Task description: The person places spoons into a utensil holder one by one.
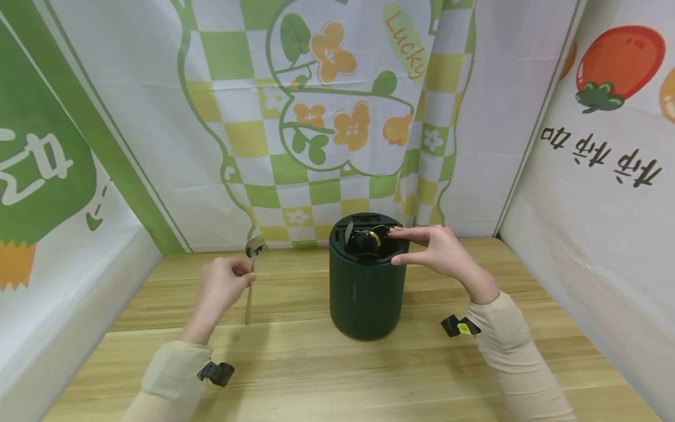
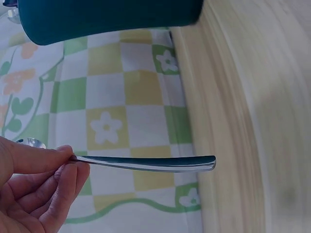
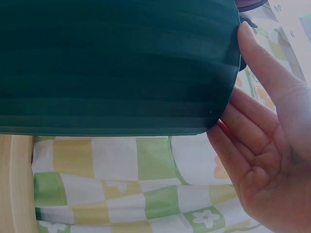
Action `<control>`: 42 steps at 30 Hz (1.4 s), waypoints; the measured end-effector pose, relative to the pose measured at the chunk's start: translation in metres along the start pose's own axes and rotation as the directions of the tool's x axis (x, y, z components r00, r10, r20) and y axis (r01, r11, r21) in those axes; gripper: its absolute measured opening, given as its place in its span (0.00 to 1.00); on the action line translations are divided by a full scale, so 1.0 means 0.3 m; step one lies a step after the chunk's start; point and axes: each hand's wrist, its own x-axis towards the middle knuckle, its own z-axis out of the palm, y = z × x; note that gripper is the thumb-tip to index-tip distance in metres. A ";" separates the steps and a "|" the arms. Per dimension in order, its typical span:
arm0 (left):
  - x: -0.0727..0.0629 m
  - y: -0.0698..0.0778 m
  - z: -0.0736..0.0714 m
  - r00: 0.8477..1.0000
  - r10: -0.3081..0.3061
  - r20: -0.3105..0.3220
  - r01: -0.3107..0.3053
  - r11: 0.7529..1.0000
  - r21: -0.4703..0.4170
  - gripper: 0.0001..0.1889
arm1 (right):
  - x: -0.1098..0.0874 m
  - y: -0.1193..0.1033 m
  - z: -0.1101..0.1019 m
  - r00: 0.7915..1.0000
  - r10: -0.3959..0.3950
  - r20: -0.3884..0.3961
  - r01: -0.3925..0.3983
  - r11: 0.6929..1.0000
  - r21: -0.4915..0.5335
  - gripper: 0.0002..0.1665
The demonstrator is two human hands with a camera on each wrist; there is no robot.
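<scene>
My left hand (image 1: 224,284) pinches a metal spoon (image 1: 249,305) between thumb and fingertips, left of a dark green utensil holder (image 1: 366,299). The spoon is nearly upright, bowl up and handle hanging down; its handle (image 2: 146,164) sticks out past the fingertips in the left wrist view. On the holder's right side, my right hand (image 1: 440,249) touches the top rim, thumb at the front and fingers further back, all fairly straight. Inside the holder's black top stand several shiny utensils (image 1: 349,231), among them a dark rounded piece with a gold edge. Their lower parts are hidden.
Everything stands on a light wood-grain table (image 1: 306,375). Behind it hangs a green, yellow and white checked cloth (image 1: 295,199) close to the holder. Printed white panels (image 1: 590,234) close in the left and right sides. A black camera mount is on each wrist.
</scene>
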 end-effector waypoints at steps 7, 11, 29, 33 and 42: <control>0.012 0.044 0.007 0.999 0.044 -0.026 -0.044 0.999 -0.004 0.04 | 0.001 0.005 0.003 1.000 0.003 0.003 -0.003 1.000 0.014 0.33; 0.021 0.072 0.009 0.996 0.076 -0.038 -0.077 0.997 -0.027 0.04 | 0.002 0.003 0.002 1.000 0.001 -0.003 -0.001 1.000 0.010 0.33; 0.050 0.227 0.002 0.986 0.147 -0.079 -0.154 0.984 -0.092 0.05 | 0.003 0.006 0.000 1.000 0.005 -0.002 -0.005 1.000 0.005 0.34; 0.052 0.260 0.002 0.980 0.176 -0.095 -0.185 0.977 -0.105 0.05 | 0.004 0.008 0.001 1.000 0.001 -0.005 -0.001 1.000 0.003 0.33; 0.051 0.341 -0.008 0.966 0.227 -0.123 -0.244 0.959 -0.143 0.04 | 0.004 0.010 0.003 1.000 0.000 -0.006 0.000 1.000 0.010 0.33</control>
